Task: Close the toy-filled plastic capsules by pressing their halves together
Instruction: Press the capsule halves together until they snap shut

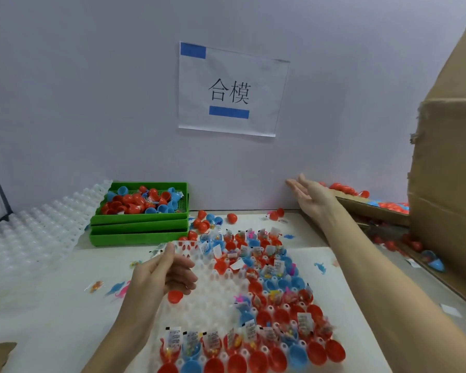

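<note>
A clear moulded tray (210,300) lies on the white table in front of me. Its right side and near rows hold several red and blue capsule halves (269,289) filled with small toys and paper slips; its left wells are bare. One red capsule half (175,296) sits in the tray just under my left hand (170,273), which hovers there with loosely curled fingers and holds nothing that I can see. My right hand (311,196) reaches far right with straight fingers over the edge of a low cardboard box (371,208) that holds closed red and blue capsules.
Stacked green trays (140,227) with loose capsule halves stand at the back left, beside a stack of clear moulded trays (33,238). A tall cardboard box (444,184) walls off the right. Loose capsules (207,222) and small toys lie on the table. A paper sign (229,90) hangs on the wall.
</note>
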A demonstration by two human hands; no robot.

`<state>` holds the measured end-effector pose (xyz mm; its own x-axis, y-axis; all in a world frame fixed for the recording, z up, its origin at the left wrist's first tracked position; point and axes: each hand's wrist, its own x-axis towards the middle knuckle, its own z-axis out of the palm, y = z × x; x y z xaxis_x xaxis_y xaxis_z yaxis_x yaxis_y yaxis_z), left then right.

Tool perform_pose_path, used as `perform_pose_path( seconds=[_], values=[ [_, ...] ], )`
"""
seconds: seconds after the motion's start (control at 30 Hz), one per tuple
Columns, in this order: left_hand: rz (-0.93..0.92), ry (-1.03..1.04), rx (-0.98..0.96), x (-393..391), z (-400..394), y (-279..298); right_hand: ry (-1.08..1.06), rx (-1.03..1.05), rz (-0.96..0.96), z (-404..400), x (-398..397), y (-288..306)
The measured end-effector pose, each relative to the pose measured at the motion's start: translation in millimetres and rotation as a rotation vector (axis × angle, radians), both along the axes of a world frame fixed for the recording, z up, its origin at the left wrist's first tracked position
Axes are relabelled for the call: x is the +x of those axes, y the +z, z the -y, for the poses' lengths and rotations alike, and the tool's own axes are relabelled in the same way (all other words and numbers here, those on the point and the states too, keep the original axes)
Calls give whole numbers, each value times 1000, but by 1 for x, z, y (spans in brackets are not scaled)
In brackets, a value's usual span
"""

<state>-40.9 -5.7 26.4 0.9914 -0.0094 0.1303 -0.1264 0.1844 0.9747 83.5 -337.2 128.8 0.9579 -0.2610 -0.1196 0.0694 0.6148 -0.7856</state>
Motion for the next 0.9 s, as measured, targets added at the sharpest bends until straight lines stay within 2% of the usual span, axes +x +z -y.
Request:
perform_pose_path(
  seconds=[0.1,0.17,0.27,0.43,0.57,0.7,0.9],
  values=[
    [2,9,39,2,-2,-1,56,-203,11,-12,-14,-27],
    [24,25,90,3,-1,-2,15,-356,12,-28,-37,-45],
    [91,66,239,1,-1,-6,-56,-749,26,-55,-76,-69],
    [251,236,677,2,-3,-8,89,-1317,155,-87,-106,-80],
    [342,280,972,5,-13,-12,148,-1629,165,-94,-107,-91],
    [363,238,1030,8,-13,-19,198,-1779,196,-96,-102,-103],
    [434,281,988,3,-5,-18,399,-2007,257,-119,-90,-115]
  ],
)
